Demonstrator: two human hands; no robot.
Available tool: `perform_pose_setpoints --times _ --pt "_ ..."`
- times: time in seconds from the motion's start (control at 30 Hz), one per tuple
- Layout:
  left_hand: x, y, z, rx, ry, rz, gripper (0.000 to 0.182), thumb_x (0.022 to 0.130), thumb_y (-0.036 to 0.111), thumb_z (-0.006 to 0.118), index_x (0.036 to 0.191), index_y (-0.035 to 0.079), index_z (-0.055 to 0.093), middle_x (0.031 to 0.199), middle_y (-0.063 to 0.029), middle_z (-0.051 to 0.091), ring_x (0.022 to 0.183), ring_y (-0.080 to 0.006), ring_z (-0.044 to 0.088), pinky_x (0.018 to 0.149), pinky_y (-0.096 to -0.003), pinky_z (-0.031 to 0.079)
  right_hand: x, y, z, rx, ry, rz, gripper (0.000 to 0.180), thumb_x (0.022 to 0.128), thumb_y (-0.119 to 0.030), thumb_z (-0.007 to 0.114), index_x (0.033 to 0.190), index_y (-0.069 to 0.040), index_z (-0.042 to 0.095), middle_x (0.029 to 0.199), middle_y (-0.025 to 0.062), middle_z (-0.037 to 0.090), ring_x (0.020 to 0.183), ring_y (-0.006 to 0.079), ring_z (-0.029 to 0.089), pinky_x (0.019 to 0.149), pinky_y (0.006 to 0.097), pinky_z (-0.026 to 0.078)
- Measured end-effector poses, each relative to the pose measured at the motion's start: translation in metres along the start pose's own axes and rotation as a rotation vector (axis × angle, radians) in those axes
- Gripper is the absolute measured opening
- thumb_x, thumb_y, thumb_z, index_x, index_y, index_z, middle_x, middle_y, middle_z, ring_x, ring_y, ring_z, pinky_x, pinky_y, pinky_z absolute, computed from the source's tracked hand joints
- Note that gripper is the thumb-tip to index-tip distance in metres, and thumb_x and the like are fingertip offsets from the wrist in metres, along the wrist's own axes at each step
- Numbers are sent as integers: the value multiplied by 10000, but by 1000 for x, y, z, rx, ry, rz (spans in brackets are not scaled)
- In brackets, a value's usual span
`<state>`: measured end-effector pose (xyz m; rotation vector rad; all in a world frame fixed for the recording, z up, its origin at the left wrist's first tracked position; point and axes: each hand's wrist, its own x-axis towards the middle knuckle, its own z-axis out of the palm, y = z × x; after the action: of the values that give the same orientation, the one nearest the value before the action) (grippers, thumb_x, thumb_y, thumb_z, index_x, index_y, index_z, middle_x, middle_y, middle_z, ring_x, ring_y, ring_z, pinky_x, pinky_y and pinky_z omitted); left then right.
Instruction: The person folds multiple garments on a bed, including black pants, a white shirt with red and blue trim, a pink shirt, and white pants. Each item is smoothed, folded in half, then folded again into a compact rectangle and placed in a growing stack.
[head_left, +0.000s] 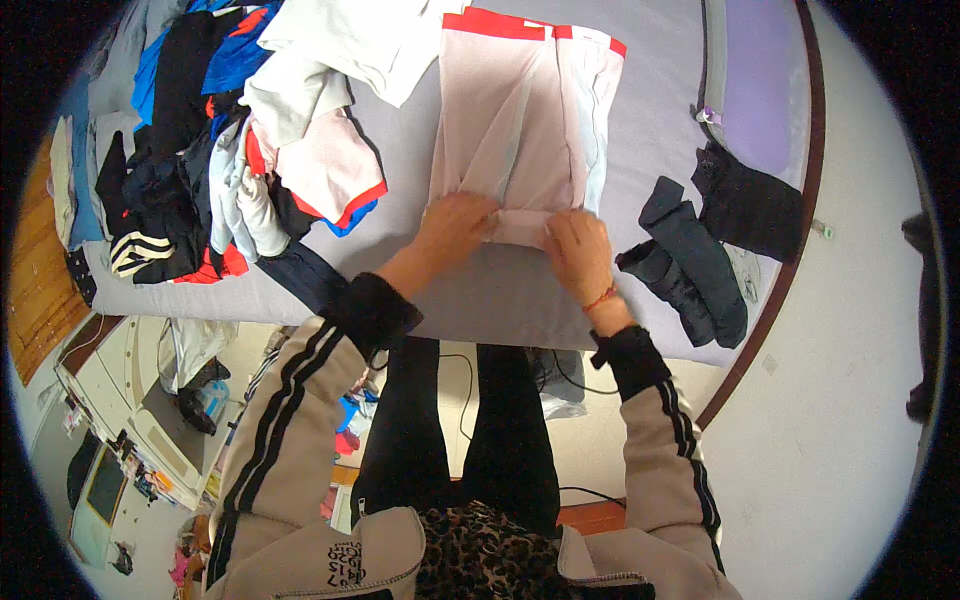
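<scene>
A pale pink garment (495, 127) with a red hem at its far end lies on the grey bed sheet (652, 97). Its near end is turned over into a short roll. At the left side of that roll, my left hand (459, 221) grips the cloth. My right hand (579, 244), with a red cord at the wrist, grips the roll's right side. The fingertips of both hands are partly hidden in the fabric. A pale blue and white layer shows along the garment's right side.
A heap of mixed clothes (180, 150) lies at left, with a white garment (375, 45) beyond it. Dark rolled socks (690, 262) and a black folded cloth (750, 202) lie at right, near the brown bed edge (814, 150). A purple item (754, 82) lies at far right.
</scene>
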<state>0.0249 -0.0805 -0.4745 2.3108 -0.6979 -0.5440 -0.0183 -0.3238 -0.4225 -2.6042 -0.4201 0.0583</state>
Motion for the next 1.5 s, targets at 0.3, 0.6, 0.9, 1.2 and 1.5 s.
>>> perform_pose_setpoints --times 0.3,0.6,0.9,1.2,1.5 --pt "-1 25 -15 213 329 298 166 828 186 665 964 91 660 1046 -85 644 966 -294 624 859 -430 487 22 43 7 360 -313 202 358 772 -138 713 1122 -103 648 990 133 662 994 339 612 847 433 492" --pt "44 20 -42 -56 -164 -283 250 855 241 663 1056 93 656 1089 -79 652 1003 -327 621 857 -450 489 20 12 2 -142 14 -230 379 800 -271 725 1137 -109 661 1095 99 656 981 329 623 830 430 499" --pt "29 19 -27 218 307 238 307 754 220 705 1029 90 668 1011 -72 674 1033 -276 624 890 -423 485 83 57 -1 337 -500 273 390 793 -265 712 1143 -104 654 1068 101 655 999 325 622 844 420 498" --pt "69 5 -51 122 -27 -4 368 737 253 726 1057 80 673 905 -91 678 976 -291 627 872 -445 493 54 23 8 44 -147 -123 449 765 -138 722 1192 -69 603 1005 141 650 951 316 622 869 420 478" --pt "55 5 -40 207 161 271 148 769 183 660 893 103 654 1003 -56 669 995 -277 614 918 -417 472 66 20 2 51 -96 -37 405 761 -208 718 1133 -81 615 1014 151 668 1006 351 625 842 440 494"
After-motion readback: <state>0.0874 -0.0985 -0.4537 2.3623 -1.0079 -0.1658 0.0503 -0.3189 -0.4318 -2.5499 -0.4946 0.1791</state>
